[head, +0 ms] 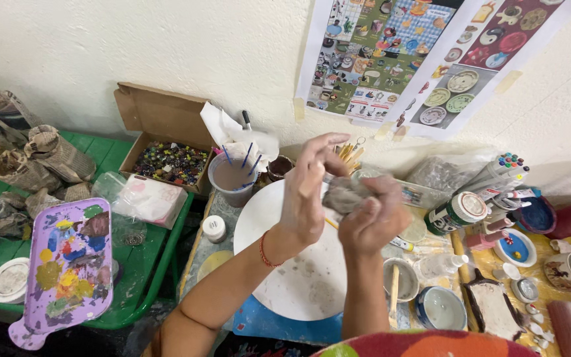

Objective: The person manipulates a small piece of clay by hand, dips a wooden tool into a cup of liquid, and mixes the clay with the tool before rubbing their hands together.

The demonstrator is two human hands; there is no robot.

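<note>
Counter (424,254) clutter fills the lower right of the frame; at centre sits a white round board (299,277). Above it, the right hand (375,218) clamps a grey clay lump (346,194), the left hand (305,192) pressing it with fingers apart.

The white round board (299,277) offers open room; cup (231,177), bowls (401,281) and jar (457,211) crowd its edges.
</note>
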